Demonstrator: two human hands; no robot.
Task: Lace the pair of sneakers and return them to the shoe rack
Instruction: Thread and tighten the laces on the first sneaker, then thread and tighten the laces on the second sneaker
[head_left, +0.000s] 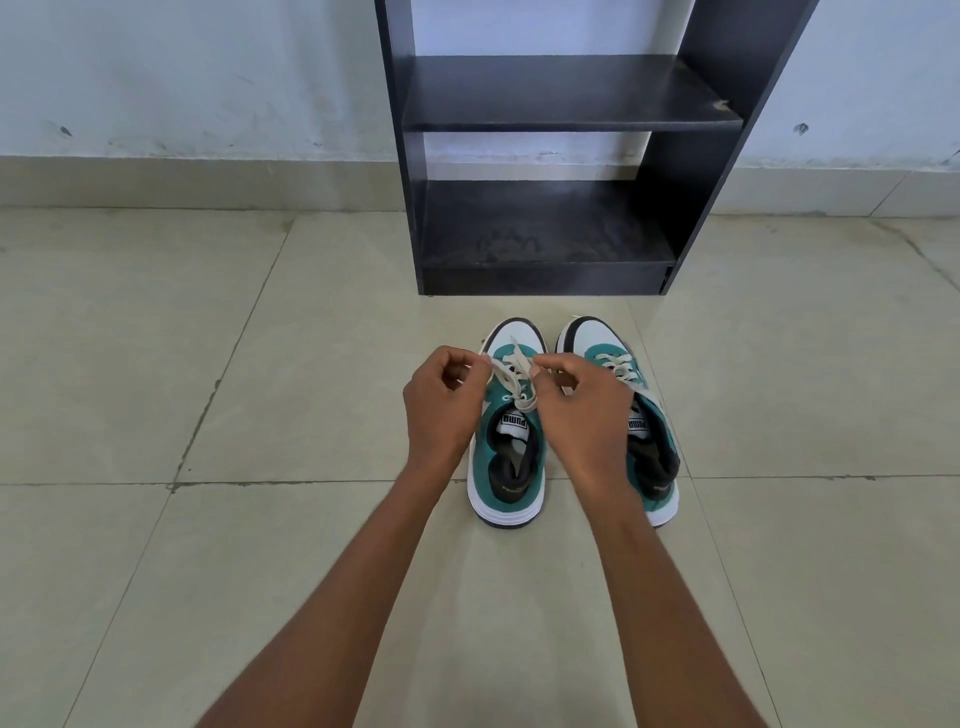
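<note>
Lace (506, 375) pinched between both hands' fingers (480, 360) (left sneaker (506, 467)).

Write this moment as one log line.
step: lacing | left hand: holds lace | right hand: holds lace | left sneaker | rack: empty

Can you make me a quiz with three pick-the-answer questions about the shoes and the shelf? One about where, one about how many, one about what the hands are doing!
1. Where are the sneakers?
A. on the floor in front of the rack
B. on the top shelf
C. inside a box

2. How many shoes are on the rack?
A. two
B. one
C. none

3. What are the left hand and right hand holding?
A. a sock
B. the lace of the left sneaker
C. nothing

Answers: 1 A, both stand on the tiles before it; 2 C, both visible shelves are bare; 3 B, fingers pinch lace ends.
</note>
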